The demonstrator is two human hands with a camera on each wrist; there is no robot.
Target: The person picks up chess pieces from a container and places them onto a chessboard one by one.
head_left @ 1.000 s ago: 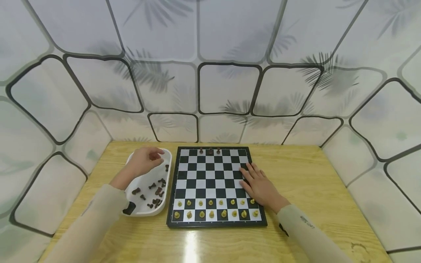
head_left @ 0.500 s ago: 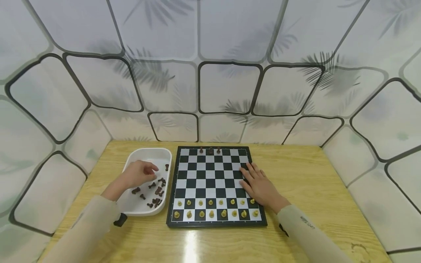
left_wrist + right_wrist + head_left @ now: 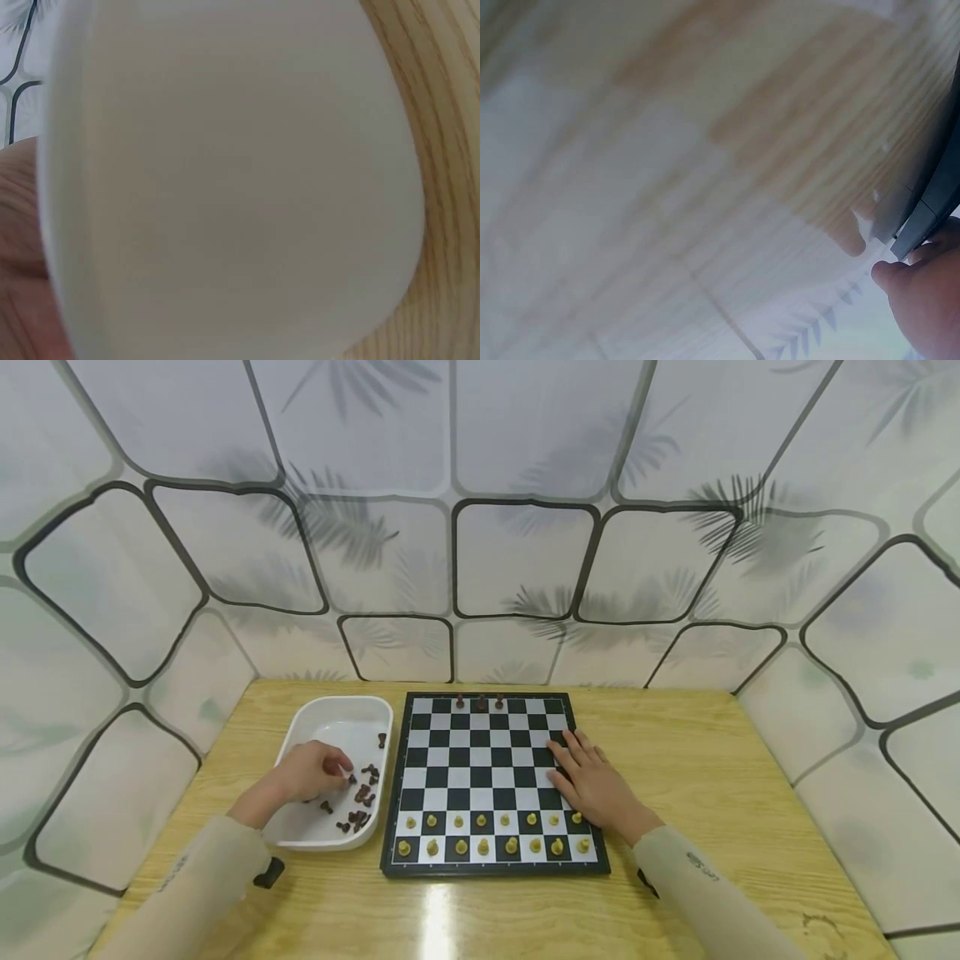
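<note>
Left hand [image 3: 310, 769] pinches a dark-brown chessman [image 3: 352, 779] amid others [image 3: 360, 818] (inside a white oblong tray [image 3: 341, 710]); straight-fingered right hand [image 3: 594, 783] covers a black-and-white chessboard's [image 3: 469, 758] edge.

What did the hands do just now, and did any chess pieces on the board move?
The left hand moved back toward the person over the white tray, and its fingertips are now at a dark piece; I can't tell if it's gripped. The right hand stayed on the board's edge, and the pieces on the board stayed put.
</note>
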